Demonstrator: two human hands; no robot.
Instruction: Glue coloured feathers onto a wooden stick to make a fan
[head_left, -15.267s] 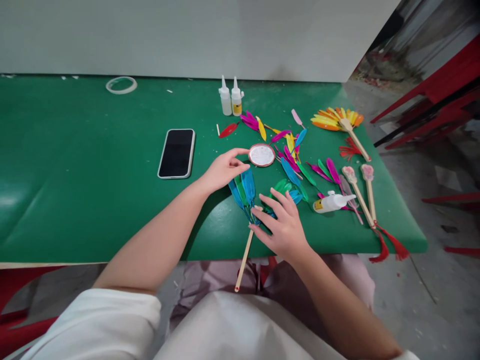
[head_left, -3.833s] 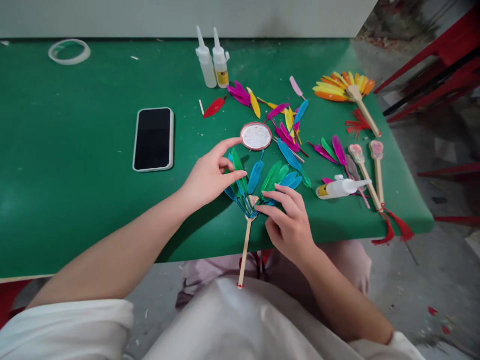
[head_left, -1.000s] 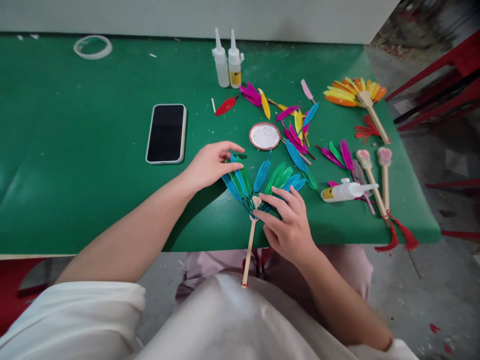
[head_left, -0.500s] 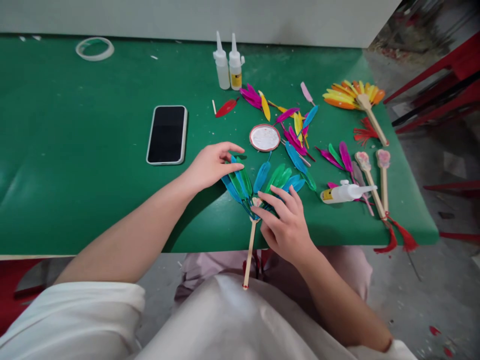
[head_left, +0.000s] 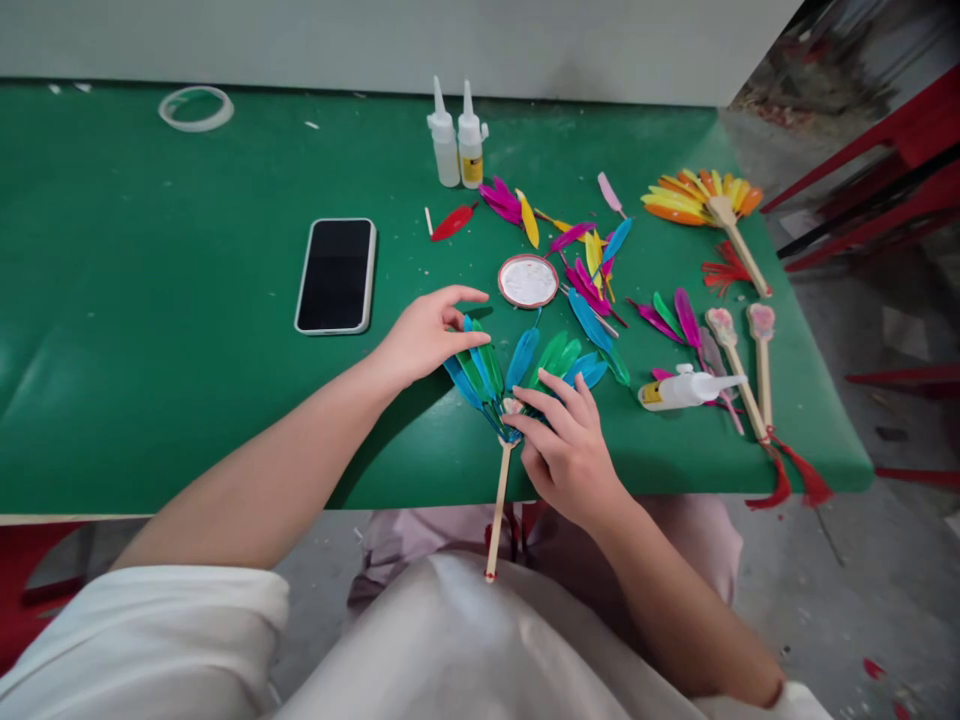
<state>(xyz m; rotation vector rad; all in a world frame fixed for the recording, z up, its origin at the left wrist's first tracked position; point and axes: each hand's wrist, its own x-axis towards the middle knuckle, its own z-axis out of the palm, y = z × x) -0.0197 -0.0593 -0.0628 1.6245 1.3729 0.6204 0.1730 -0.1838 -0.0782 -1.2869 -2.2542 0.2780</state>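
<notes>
A fan of blue and green feathers (head_left: 525,362) lies on the green table (head_left: 150,300), glued to the top of a wooden stick (head_left: 497,510) that hangs over the near edge. My left hand (head_left: 427,335) rests on the fan's left feathers, thumb and fingers apart and touching them. My right hand (head_left: 566,450) lies on the fan's base and right feathers, fingers spread and pressing down. A round lid with white glue (head_left: 528,281) sits just beyond the fan.
A phone (head_left: 336,275) lies left of my hands. Two glue bottles (head_left: 457,150) stand at the back, another glue bottle (head_left: 679,390) lies at the right. Loose coloured feathers (head_left: 589,265), a finished yellow-orange fan (head_left: 701,198), two bare sticks (head_left: 739,360) and a tape ring (head_left: 196,108) lie around.
My right hand's fingers have slid slightly in on the fan's base; my left hand stays on the left feathers. The view has shifted a little downward.
</notes>
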